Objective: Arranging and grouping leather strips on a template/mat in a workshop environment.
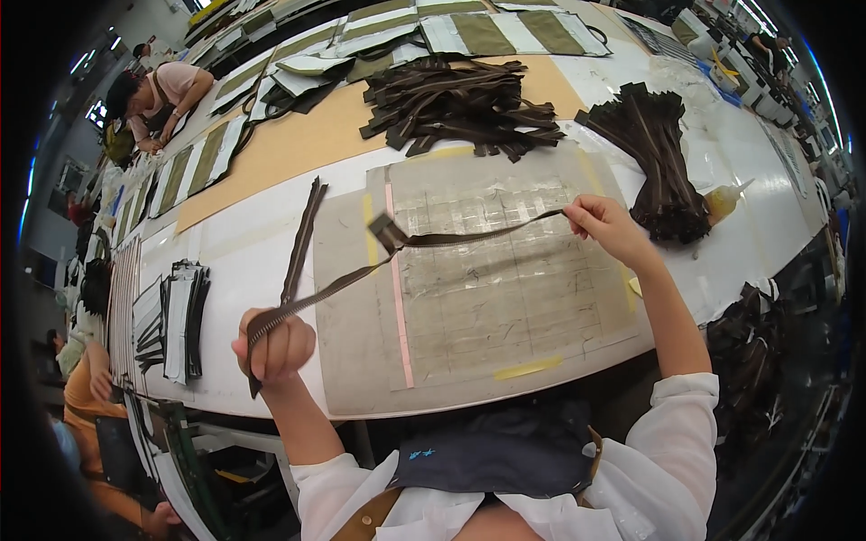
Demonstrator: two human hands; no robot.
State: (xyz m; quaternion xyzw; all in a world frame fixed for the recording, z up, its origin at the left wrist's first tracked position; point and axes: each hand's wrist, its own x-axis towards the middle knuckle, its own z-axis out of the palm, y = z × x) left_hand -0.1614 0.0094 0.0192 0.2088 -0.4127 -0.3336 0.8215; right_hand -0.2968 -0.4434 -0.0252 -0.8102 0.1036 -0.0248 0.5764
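Observation:
A long dark brown zipper [478,239] with metal teeth stretches between my two hands above the work board. My left hand [280,344] is closed around one end, and a short tail hangs below the fist. At the other end, my right hand [603,227] pinches the tape between thumb and fingers. Midway along, the strip dips, and a squarish dark tab [386,232] stands up there, slightly blurred. Beneath lies a grey-beige board [505,302] with a drawn grid, clear tape, yellow tape pieces and a pink strip. Another zipper [304,239] lies on the white table just beyond my left hand.
Beyond the board is a loose pile of dark zippers [451,104]; a tied zipper bundle [658,158] lies right, beside a small yellowish bottle [724,200]. Stacked dark-and-white pieces [185,316] sit left. Olive-and-white panels [483,34] line the far side. A person [162,95] works far left.

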